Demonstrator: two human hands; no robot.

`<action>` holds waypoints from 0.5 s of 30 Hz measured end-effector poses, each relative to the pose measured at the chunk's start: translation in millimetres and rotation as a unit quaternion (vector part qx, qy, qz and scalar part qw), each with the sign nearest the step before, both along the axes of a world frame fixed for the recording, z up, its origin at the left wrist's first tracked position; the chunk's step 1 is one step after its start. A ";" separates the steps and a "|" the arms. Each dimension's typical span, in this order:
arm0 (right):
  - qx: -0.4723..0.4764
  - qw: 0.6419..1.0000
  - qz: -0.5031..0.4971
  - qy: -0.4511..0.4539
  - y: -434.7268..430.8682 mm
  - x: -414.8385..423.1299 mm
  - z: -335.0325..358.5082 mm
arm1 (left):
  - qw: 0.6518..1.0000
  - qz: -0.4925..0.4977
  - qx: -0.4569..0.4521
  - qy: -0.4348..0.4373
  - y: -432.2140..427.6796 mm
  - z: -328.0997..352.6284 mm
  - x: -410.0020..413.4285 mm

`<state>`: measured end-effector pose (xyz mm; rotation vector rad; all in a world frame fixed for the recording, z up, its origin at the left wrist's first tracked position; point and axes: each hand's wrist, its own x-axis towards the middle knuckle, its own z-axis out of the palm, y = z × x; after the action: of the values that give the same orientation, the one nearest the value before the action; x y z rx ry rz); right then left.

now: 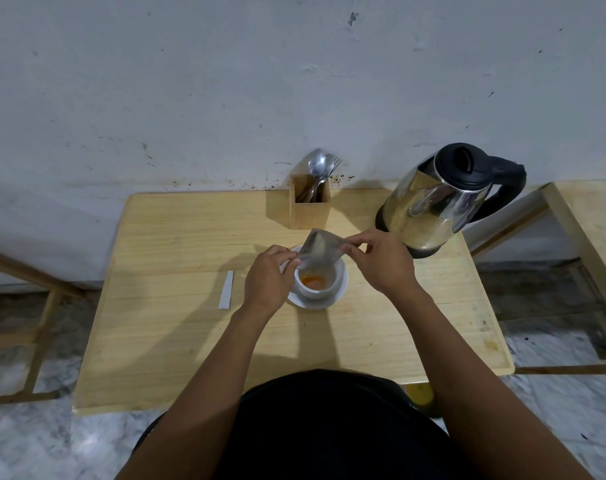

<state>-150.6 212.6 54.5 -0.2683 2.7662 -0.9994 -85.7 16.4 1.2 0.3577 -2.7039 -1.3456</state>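
On the pale wooden table (177, 341) by the wall, my left hand (267, 282) and right hand (381, 261) pinch a light, limp silver foil sachet (320, 252) by its edges, tipped over the white ceramic cup (320, 284), probably nearly emptied of orange powder (313, 281).

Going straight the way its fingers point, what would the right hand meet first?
The silver foil sachet that the right hand pinches above the white cup; beyond it, probably the wooden cutlery holder, though depth is unclear.
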 end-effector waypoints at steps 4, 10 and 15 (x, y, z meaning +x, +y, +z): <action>-0.004 1.000 -0.007 0.024 1.9 -1.4 0.2 | 1.000 -0.002 0.002 -0.005 0.5 1.2 0.3; -0.026 0.999 0.003 0.034 -0.6 2.4 0.7 | 1.000 -0.011 -0.006 -0.007 2.5 3.4 -1.1; -0.030 0.998 -0.004 0.046 5.0 4.9 0.9 | 1.000 -0.009 0.010 -0.011 2.2 3.1 -0.9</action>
<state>-145.7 217.6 55.3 -0.3192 2.8253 -1.1005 -86.6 18.5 4.3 0.3535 -2.7192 -1.3811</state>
